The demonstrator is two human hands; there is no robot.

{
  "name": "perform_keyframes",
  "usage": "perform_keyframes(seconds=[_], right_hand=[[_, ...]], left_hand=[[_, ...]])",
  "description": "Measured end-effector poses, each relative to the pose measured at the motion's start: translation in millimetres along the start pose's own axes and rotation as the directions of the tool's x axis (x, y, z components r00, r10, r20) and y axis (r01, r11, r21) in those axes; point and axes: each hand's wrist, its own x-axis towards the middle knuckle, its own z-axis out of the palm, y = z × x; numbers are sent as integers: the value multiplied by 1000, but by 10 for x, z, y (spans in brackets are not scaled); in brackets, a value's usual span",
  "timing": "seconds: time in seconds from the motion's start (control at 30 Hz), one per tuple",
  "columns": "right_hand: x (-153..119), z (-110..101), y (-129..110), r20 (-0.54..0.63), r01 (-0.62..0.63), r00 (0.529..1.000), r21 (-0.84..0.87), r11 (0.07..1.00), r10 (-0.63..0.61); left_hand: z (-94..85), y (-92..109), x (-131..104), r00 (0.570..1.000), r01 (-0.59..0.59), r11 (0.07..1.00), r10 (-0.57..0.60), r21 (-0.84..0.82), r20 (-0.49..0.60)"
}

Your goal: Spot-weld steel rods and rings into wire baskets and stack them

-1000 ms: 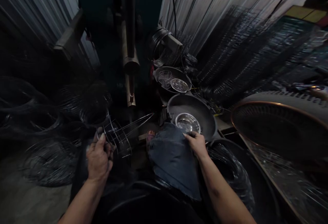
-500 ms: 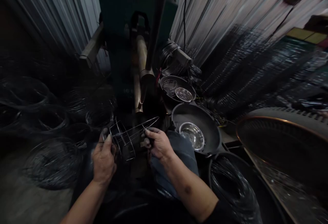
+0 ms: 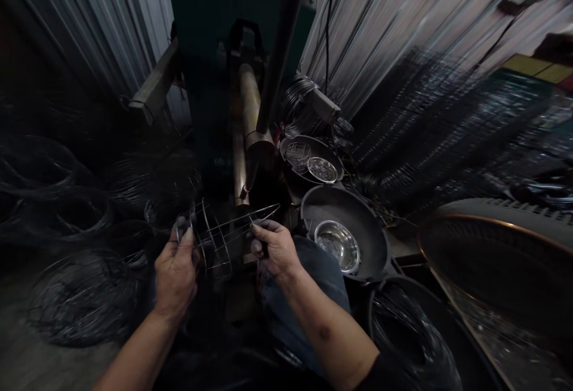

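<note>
Between my hands is a wire frame (image 3: 215, 233), built of thin metal rods and rings. My left hand (image 3: 178, 265) pinches its left end, thumb up against a ring. At the other end, my right hand (image 3: 274, 248) grips the rods close to a wire loop, fingers closed. The frame hangs just in front of and below the brass-coloured rods (image 3: 242, 176) of a dark green machine (image 3: 206, 80). My fingertips partly hide where the wires are held.
At right, a dark pan (image 3: 371, 224) holds a shiny metal bowl (image 3: 338, 245). Behind it, another pan (image 3: 289, 140) holds wire pieces and a small bowl (image 3: 322, 169). Coiled wire (image 3: 80, 295) lies on the left floor. A copper-rimmed round guard (image 3: 492, 221) stands right.
My left hand has shifted slightly left and the wire frame has tilted a little with it. My right hand stays nearly in place. The camera view has moved slightly.
</note>
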Motion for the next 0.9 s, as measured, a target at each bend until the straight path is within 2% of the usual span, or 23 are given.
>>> perform_keyframes(seconds=[0.17, 0.33, 0.53, 0.9], right_hand=[[150, 121, -107, 11, 30, 999, 41, 999, -31], [266, 217, -210, 4, 37, 999, 74, 997, -37], [330, 248, -237, -44, 32, 999, 72, 997, -29], [352, 258, -240, -62, 21, 998, 74, 997, -16]], left_hand=[[126, 157, 101, 1000, -13, 1000, 13, 5, 6], [226, 282, 192, 1000, -28, 996, 29, 83, -9], [251, 314, 253, 1000, -13, 983, 9, 182, 25], [242, 319, 294, 997, -21, 982, 7, 187, 77]])
